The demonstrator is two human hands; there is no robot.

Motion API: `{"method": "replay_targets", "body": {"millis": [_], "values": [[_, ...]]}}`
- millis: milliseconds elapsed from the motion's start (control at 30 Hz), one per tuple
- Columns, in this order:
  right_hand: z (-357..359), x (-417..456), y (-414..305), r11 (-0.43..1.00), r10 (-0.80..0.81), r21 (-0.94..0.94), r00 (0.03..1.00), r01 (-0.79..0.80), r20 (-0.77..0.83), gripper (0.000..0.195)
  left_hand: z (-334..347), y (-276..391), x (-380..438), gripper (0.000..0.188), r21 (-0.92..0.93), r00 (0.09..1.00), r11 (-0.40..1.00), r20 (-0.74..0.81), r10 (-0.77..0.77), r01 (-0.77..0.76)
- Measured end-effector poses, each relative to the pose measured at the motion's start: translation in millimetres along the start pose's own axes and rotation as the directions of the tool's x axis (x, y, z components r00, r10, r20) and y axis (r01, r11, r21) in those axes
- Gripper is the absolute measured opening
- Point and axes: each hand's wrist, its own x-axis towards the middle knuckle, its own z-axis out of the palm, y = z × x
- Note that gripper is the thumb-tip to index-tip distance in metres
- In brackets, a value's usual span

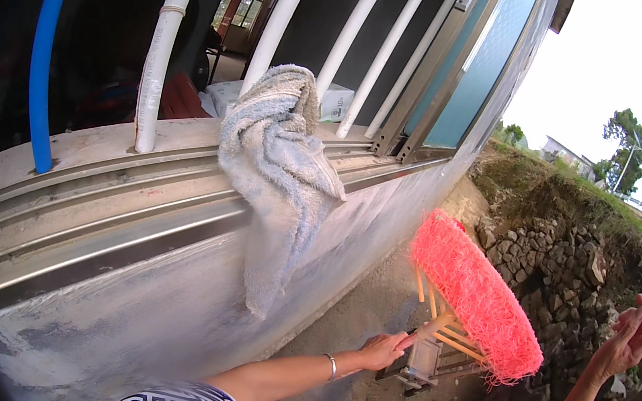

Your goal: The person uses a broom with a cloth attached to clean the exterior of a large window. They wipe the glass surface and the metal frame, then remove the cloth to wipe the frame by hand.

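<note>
My left hand (383,350), with a silver bracelet at its wrist, grips the wooden handle of a broom with pink bristles (481,301). The broom's head is up and away from me, right of the outer wall. My right hand (628,341) is raised at the far right, fingers apart and slightly bent, touching nothing. A worn, dirty blue-grey towel (284,153) is draped over the window sill by a white bar and hangs down the wall.
White window bars (161,51) and a blue bar (46,55) stand along the metal sliding track (116,186). A teal glass pane (484,70) is at the track's far end. Below stands a wooden stool or chair (424,360), beside a stone bank (569,257).
</note>
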Motion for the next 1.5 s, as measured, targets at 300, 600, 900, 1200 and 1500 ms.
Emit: {"method": "replay_targets", "body": {"millis": [300,600,900,1200,1500], "values": [[-73,-268,-55,0.878,0.478,-0.166,0.814,-0.449,0.331,0.046,-66,219,65,0.029,-0.386,0.933,0.85,-0.13,0.335,-0.359],[-44,-366,-117,0.283,0.497,0.253,0.367,-0.925,0.786,0.075,-129,331,109,0.026,-0.375,0.929,0.857,-0.244,0.277,-0.354],[-102,-467,-165,0.119,0.266,-0.09,-0.056,-0.989,0.962,0.056,-180,442,142,0.013,-0.219,0.877,0.902,-0.401,0.264,-0.371],[-62,-465,-150,0.15,0.274,0.031,0.071,-0.988,0.959,0.048,-200,491,142,0.017,-0.112,0.822,0.897,-0.462,0.333,-0.427],[64,-249,-88,0.095,0.263,0.6,0.601,-0.795,0.755,0.046,-213,455,76,0.076,0.707,0.722,0.661,-0.318,0.614,-0.251]]}}
